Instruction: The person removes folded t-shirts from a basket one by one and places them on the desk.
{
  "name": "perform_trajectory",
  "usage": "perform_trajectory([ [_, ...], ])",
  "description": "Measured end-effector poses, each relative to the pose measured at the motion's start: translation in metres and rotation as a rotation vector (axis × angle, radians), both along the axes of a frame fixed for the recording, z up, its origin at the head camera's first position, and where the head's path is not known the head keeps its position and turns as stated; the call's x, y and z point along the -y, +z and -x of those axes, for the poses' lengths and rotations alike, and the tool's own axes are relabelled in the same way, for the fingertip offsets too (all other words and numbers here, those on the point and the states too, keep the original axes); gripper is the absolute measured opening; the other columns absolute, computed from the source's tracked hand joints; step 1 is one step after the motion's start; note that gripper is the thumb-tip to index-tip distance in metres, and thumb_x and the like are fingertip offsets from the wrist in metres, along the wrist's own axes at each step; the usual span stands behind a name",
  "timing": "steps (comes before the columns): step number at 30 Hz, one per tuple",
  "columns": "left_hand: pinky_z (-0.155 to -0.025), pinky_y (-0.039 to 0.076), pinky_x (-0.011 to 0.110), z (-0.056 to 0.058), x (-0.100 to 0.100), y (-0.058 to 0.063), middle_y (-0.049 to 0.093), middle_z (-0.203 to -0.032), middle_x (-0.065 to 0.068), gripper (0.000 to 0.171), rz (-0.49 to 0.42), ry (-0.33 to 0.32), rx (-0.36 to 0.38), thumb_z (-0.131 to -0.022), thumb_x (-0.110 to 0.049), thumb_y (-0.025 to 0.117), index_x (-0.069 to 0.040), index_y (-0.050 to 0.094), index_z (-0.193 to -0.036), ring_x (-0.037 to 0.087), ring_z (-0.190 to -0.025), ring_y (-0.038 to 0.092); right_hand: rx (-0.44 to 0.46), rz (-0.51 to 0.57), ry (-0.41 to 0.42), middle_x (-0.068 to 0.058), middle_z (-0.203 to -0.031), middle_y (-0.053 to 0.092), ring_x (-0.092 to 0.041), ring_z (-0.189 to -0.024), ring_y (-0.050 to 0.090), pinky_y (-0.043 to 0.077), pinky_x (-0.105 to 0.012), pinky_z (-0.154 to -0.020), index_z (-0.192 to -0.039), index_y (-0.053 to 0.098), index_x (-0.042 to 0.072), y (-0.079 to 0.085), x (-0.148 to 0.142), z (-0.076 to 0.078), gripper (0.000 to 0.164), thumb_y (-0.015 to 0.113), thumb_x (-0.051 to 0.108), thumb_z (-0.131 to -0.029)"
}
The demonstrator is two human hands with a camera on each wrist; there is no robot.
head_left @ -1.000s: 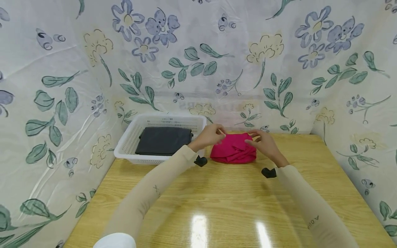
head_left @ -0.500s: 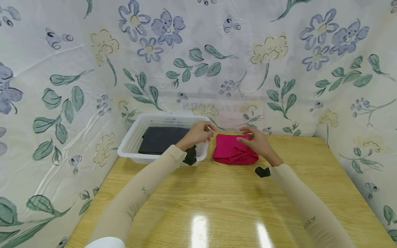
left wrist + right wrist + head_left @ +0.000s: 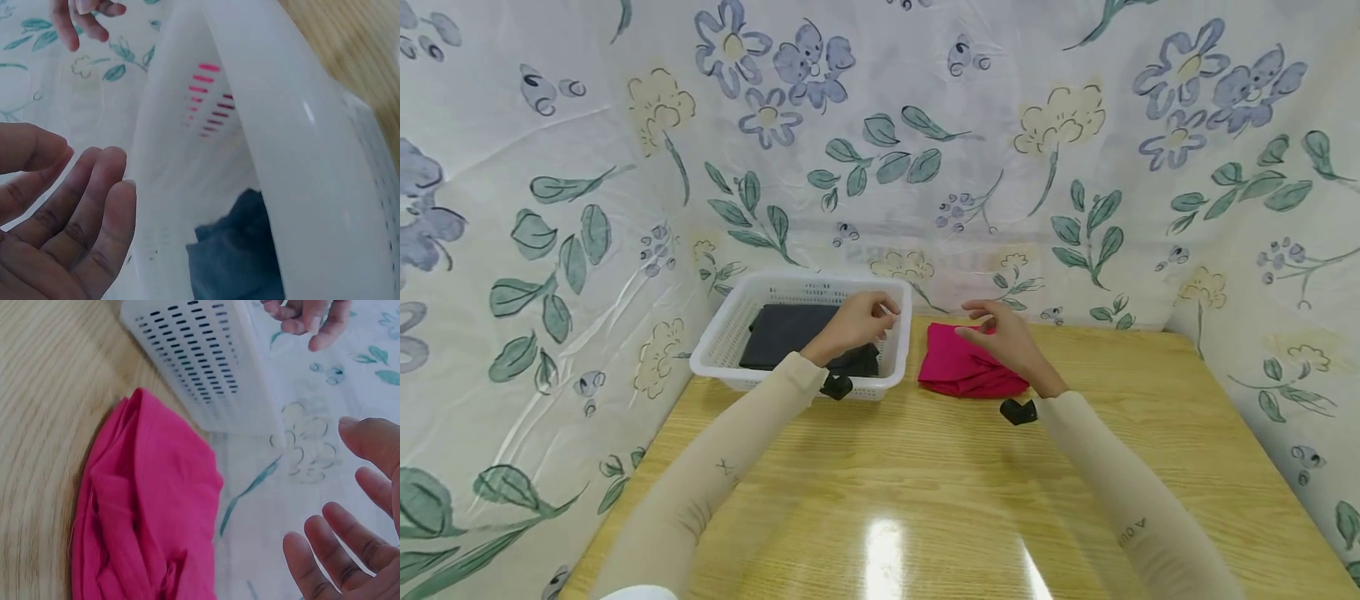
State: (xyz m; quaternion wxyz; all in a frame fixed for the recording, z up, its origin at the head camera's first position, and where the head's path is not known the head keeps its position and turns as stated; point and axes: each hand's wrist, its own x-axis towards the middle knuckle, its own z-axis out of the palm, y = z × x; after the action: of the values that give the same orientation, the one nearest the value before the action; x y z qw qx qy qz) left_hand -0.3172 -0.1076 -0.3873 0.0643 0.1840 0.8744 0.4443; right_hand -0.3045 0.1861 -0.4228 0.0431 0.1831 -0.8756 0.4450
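Note:
A folded pink cloth [image 3: 951, 367] lies on the table to the right of the white basket, with loose folds at its near side [image 3: 119, 531]. Above its back right part is my right hand [image 3: 1009, 337], fingers spread and apart from the cloth in the right wrist view. My left hand [image 3: 853, 323] hovers over the right part of the basket [image 3: 906, 346], fingers loosely bent with nothing between them. Inside that basket rests a folded dark cloth [image 3: 786, 329], partly hidden behind my left hand and wrist.
The wooden table [image 3: 940, 483] runs back to a flower-printed curtain [image 3: 925, 183], which also hangs along both sides. Black wrist cameras sit under each wrist. The basket's slotted side wall [image 3: 194, 356] stands close beside the pink cloth.
My left hand has moved left, away from the pink cloth and over the basket. My right hand has drifted slightly left above the cloth, which stays on the table.

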Motion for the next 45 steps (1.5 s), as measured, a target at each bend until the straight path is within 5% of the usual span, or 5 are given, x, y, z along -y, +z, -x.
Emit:
perform_trajectory([
  [11, -0.079, 0.057, 0.055, -0.006, 0.042, 0.001, 0.070, -0.114, 0.023, 0.026, 0.044, 0.031, -0.021, -0.106, -0.015, 0.058, -0.001, 0.065, -0.126, 0.036, -0.088, 0.069, -0.024, 0.024, 0.052, -0.013, -0.129, 0.064, -0.027, -0.101, 0.065, 0.055, -0.040, -0.073, -0.140, 0.061, 0.015, 0.007, 0.027, 0.000, 0.050, 0.077, 0.031, -0.095],
  [23, -0.079, 0.057, 0.055, -0.008, 0.083, -0.003, 0.068, -0.110, 0.026, 0.027, 0.065, 0.093, -0.031, -0.106, -0.015, 0.057, 0.001, 0.064, -0.127, 0.040, -0.090, 0.069, -0.009, 0.061, 0.111, -0.021, -0.132, 0.061, -0.029, -0.098, 0.065, 0.056, -0.038, -0.072, -0.139, 0.061, 0.008, 0.007, 0.068, 0.001, 0.049, 0.078, 0.024, -0.095],
  [36, -0.080, 0.057, 0.054, -0.007, 0.111, 0.001, 0.067, -0.115, 0.027, 0.024, 0.068, 0.161, -0.006, -0.106, -0.013, 0.055, -0.001, 0.063, -0.125, 0.041, -0.092, 0.067, -0.008, 0.025, 0.182, -0.013, -0.128, 0.062, -0.031, -0.105, 0.065, 0.057, -0.045, -0.085, -0.139, 0.061, 0.016, 0.007, 0.111, -0.001, 0.046, 0.074, 0.025, -0.096],
  [45, -0.080, 0.057, 0.051, -0.001, 0.134, -0.001, 0.066, -0.118, 0.029, 0.027, 0.090, 0.203, 0.019, -0.107, -0.012, 0.054, 0.004, 0.061, -0.127, 0.039, -0.092, 0.068, -0.016, 0.000, 0.206, -0.020, -0.132, 0.062, -0.031, -0.110, 0.064, 0.054, -0.044, -0.093, -0.140, 0.061, 0.011, 0.006, 0.139, 0.000, 0.049, 0.076, 0.026, -0.096],
])
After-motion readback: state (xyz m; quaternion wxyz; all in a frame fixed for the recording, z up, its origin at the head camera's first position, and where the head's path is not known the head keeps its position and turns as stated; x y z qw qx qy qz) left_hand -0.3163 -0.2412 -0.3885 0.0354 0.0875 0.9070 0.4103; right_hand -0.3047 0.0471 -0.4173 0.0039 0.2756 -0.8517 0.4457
